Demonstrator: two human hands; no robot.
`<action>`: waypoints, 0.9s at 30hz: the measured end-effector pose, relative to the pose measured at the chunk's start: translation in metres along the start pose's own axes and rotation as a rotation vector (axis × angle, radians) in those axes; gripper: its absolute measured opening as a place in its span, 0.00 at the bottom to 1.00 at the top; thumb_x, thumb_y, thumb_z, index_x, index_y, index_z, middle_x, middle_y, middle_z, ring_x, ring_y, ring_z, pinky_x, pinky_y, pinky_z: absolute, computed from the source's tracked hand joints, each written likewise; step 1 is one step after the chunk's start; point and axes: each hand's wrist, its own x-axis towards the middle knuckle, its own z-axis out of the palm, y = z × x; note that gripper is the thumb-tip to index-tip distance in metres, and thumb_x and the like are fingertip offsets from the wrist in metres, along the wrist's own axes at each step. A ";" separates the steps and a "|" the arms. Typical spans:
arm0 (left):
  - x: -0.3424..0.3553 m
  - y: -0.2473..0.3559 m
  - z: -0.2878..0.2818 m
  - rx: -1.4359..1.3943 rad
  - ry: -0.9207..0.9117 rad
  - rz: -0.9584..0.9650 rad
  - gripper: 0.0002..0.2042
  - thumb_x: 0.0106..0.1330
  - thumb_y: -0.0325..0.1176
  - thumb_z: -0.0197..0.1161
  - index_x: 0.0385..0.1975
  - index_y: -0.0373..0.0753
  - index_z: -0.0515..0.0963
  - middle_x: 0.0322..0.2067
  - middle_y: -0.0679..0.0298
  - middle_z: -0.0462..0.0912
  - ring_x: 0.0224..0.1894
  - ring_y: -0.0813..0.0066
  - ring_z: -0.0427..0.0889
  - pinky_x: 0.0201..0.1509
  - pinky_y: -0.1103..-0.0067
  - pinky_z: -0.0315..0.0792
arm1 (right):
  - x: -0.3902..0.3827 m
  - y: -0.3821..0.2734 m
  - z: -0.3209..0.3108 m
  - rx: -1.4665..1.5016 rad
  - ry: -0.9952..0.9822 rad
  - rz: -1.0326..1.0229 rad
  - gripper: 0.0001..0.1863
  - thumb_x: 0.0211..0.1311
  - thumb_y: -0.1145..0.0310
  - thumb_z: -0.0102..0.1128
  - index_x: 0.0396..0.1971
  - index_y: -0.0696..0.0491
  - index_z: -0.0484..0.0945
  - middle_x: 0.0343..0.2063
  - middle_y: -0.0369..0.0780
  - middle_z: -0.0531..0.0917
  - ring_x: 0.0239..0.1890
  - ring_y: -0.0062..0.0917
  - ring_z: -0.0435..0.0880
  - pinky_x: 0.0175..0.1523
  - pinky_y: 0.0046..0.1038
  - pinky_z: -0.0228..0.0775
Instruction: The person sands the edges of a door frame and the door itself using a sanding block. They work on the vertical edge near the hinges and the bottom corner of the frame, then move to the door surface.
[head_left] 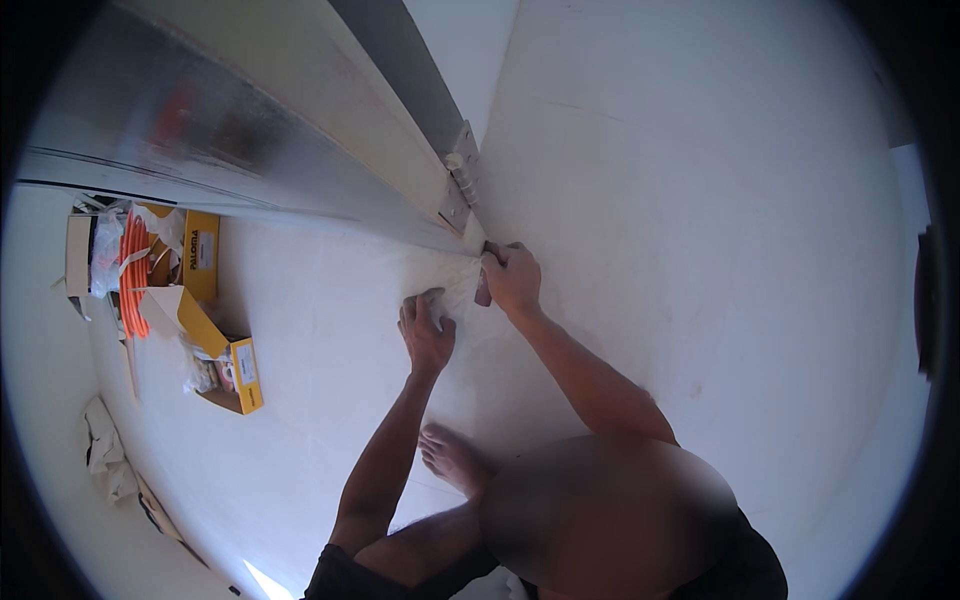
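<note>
My right hand (513, 278) is closed around a narrow reddish-brown piece (483, 291), too much covered to tell its kind. It sits at the foot of a door (330, 150), just below a metal hinge (459, 180). My left hand (428, 333) is beside it, lower and to the left, fingers curved and thumb apart, with nothing visible in it. It is over or on the pale floor (330, 380); whether it touches, I cannot tell. Whitish dust or scrapings (458, 285) lie between the hands.
Left of me stands a yellow box (203, 255) beside an orange coiled hose (133, 275) and plastic wrap. Nearer is a smaller opened yellow box (246, 375) with small parts. Crumpled pale cloth or paper (108, 450) lies by the left wall. My bare foot (452, 458) is below my left hand.
</note>
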 end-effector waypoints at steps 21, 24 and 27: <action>0.002 0.005 0.004 0.059 -0.029 -0.061 0.27 0.50 0.29 0.61 0.54 0.39 0.70 0.47 0.51 0.69 0.55 0.48 0.67 0.56 0.56 0.62 | -0.011 -0.050 -0.026 0.134 -0.013 -0.172 0.09 0.54 0.74 0.61 0.33 0.62 0.85 0.31 0.46 0.80 0.32 0.39 0.81 0.39 0.37 0.73; 0.000 0.002 0.008 0.093 0.022 -0.062 0.26 0.51 0.28 0.60 0.55 0.47 0.73 0.49 0.55 0.71 0.54 0.52 0.69 0.57 0.58 0.63 | -0.017 -0.065 -0.034 0.223 -0.051 -0.119 0.09 0.56 0.73 0.62 0.35 0.62 0.84 0.31 0.44 0.79 0.34 0.35 0.82 0.39 0.36 0.74; 0.000 0.000 0.006 0.069 0.003 -0.094 0.26 0.51 0.27 0.60 0.55 0.47 0.73 0.48 0.55 0.72 0.55 0.51 0.70 0.57 0.58 0.64 | -0.025 -0.091 -0.058 0.393 -0.150 -0.108 0.10 0.60 0.72 0.61 0.38 0.62 0.84 0.35 0.42 0.80 0.36 0.29 0.83 0.41 0.33 0.75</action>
